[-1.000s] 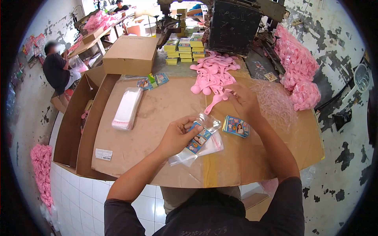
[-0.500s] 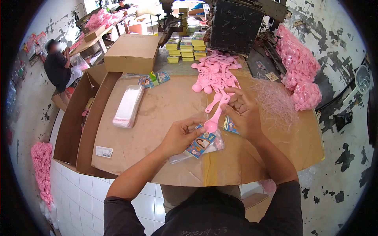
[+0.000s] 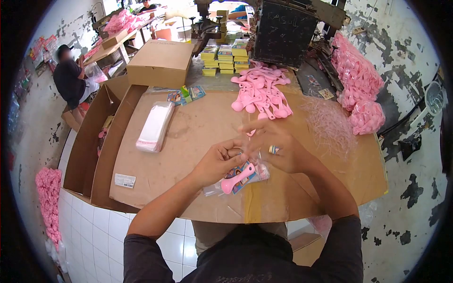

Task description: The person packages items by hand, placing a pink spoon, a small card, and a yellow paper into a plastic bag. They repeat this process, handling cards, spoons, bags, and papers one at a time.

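A pink spoon [image 3: 238, 179] lies tilted over a blue printed card and clear plastic bag [image 3: 261, 173] near the front of the cardboard-covered table. Just above it, my left hand [image 3: 222, 162] is closed, its fingertips pinched together; what they hold is too small to make out. My right hand [image 3: 279, 147] is close by on the right, blurred, its fingers smeared by motion. A bit of pink shows beside its fingertips. Farther back on the table is a heap of pink spoons [image 3: 261, 89].
A stack of clear bags [image 3: 155, 127] lies at the left, near a closed carton [image 3: 160, 63]. Card stacks [image 3: 225, 59] stand behind. Pink bundles [image 3: 357, 78] and plastic strands [image 3: 330, 125] are at the right. A person [image 3: 70, 78] sits at the far left.
The pink spoon has gone from between both hands down onto the card and bag. My right hand has moved down and left, toward my left hand.
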### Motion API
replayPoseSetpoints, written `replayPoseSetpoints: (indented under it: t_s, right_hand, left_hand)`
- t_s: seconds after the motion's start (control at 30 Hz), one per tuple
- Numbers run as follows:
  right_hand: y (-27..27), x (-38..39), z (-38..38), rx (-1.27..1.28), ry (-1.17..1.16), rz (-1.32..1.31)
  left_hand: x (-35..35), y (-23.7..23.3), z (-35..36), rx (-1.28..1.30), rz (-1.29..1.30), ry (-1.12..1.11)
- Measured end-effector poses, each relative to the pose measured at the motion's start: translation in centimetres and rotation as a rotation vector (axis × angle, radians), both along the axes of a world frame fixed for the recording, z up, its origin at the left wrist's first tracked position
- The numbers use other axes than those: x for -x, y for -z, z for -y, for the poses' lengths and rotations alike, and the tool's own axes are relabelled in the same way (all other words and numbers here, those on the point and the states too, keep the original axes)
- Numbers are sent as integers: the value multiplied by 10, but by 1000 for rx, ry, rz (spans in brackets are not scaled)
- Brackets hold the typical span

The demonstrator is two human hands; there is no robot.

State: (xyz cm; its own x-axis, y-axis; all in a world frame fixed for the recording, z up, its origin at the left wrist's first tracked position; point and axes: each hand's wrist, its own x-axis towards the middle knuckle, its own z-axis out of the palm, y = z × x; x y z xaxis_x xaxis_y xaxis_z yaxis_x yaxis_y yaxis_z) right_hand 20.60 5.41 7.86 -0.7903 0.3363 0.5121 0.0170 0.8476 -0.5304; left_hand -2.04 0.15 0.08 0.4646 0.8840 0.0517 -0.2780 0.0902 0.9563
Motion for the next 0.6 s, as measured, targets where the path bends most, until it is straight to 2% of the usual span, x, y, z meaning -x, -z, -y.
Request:
replayPoseSetpoints:
  t_s: [0.07,0.1,0.17,0.2,0.3,0.47,0.6]
  right_hand:
    - [-16,2,6,74,14,-43]
    - [-24,3,10,111,20,-64]
    - [-40,2,15,-215,148,57]
    - [-47,1,18,-378,212,115]
    - [-56,0,26,-379,343,116]
    - [-45,0,26,-178,340,85]
    - [-39,1,27,-173,303,77]
  left_hand:
    - [8,2,-1,-9,1,65]
    - [3,1,-1,-88,34,-30]
    - [-10,-2,2,-246,104,-225]
    - [-7,-4,1,-321,30,-206]
    - [2,-13,5,-479,-152,-156]
    - [-13,-27,18,-566,-242,-224]
    - [-16,-27,17,-440,-219,-308]
